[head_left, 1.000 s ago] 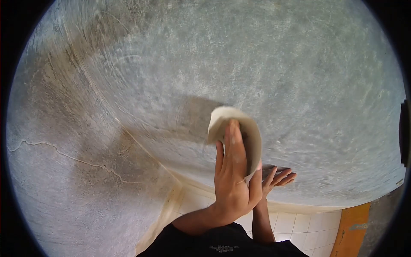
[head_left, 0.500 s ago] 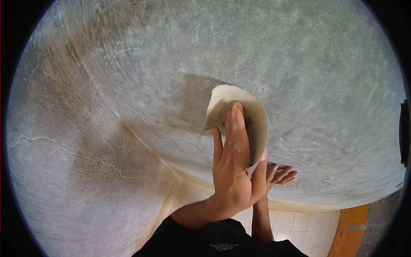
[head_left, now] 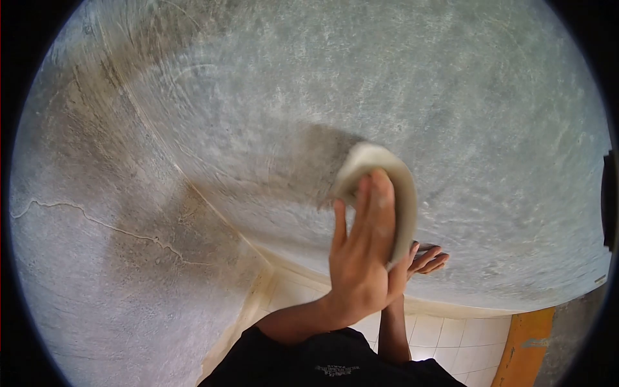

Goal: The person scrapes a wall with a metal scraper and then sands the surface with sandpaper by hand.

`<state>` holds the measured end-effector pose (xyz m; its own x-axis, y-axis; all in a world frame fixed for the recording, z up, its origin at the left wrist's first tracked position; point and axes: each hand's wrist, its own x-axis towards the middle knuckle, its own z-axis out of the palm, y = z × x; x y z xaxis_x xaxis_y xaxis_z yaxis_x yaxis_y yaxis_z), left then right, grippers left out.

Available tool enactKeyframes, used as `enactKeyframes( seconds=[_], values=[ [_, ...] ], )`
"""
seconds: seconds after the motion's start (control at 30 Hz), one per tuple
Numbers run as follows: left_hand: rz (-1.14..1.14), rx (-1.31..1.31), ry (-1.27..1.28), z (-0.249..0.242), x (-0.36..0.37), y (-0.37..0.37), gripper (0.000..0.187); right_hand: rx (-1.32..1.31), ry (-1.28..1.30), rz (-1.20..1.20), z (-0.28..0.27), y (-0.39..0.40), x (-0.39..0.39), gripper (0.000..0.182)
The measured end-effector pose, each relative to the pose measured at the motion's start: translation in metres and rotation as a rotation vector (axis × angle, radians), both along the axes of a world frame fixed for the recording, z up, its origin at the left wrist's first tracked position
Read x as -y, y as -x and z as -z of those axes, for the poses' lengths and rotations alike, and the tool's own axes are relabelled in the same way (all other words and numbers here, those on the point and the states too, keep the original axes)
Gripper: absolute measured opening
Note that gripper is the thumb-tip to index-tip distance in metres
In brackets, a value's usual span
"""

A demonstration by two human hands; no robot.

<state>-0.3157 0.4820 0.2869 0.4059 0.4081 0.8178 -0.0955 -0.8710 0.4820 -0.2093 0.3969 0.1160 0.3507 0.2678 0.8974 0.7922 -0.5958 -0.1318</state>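
My left hand (head_left: 361,264) is pressed against the grey wall (head_left: 490,142), its back toward me and its fingers pointing up. Under the fingers is a curled, cream-backed sheet of sandpaper (head_left: 409,200), bent up around them and gripped at its lower right by the thumb. The sheet's upper edge is blurred by motion. Lower and to the right, my right hand (head_left: 429,259) rests on the wall with its fingers stretched out; part of it is hidden behind the left hand.
A second wall (head_left: 84,290) with a long crack meets this one at a corner on the left. White floor tiles (head_left: 451,335) show below. An orange-painted strip (head_left: 525,342) stands at the lower right, and a dark object (head_left: 608,200) at the right edge.
My left hand has moved a little to the right and slightly down along the wall with the sandpaper. My right hand stays nearly in place.
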Motion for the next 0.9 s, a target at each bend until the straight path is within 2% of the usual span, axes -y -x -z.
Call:
enactKeyframes(
  seconds=[0.1, 0.2, 0.27, 0.37, 0.5, 0.6, 0.63, 0.77, 0.9],
  values=[
    [0.026, -0.066, 0.018, 0.017, 0.005, 0.002, 0.058, -0.005, -0.001, -0.021, 0.002, -0.002, 0.002, 0.099],
    [-0.051, 0.053, 0.081, 0.018, -0.017, 0.002, 0.068, -0.047, -0.013, -0.074, -0.009, 0.006, 0.004, 0.096],
    [-0.072, 0.093, 0.014, 0.013, -0.024, -0.001, 0.063, -0.037, -0.022, -0.077, -0.012, 0.007, 0.002, 0.096],
    [0.015, 0.097, 0.039, -0.006, -0.009, -0.003, 0.057, 0.001, -0.007, -0.047, -0.004, 0.001, 0.002, 0.102],
    [0.036, -0.039, 0.045, 0.020, 0.004, 0.001, 0.056, 0.000, 0.010, -0.030, 0.002, -0.003, 0.003, 0.107],
    [-0.122, 0.016, 0.036, 0.024, -0.025, 0.006, 0.069, -0.027, 0.004, -0.075, -0.007, 0.004, 0.005, 0.106],
    [-0.135, 0.070, 0.081, 0.011, -0.032, 0.004, 0.065, -0.025, 0.006, -0.076, -0.008, 0.004, 0.004, 0.106],
    [-0.083, 0.068, -0.002, -0.004, -0.030, 0.001, 0.065, -0.026, 0.004, -0.078, -0.009, 0.005, 0.003, 0.107],
    [0.036, -0.057, 0.032, 0.026, 0.000, 0.001, 0.064, -0.020, 0.012, -0.062, -0.007, 0.003, 0.002, 0.107]
  ],
)
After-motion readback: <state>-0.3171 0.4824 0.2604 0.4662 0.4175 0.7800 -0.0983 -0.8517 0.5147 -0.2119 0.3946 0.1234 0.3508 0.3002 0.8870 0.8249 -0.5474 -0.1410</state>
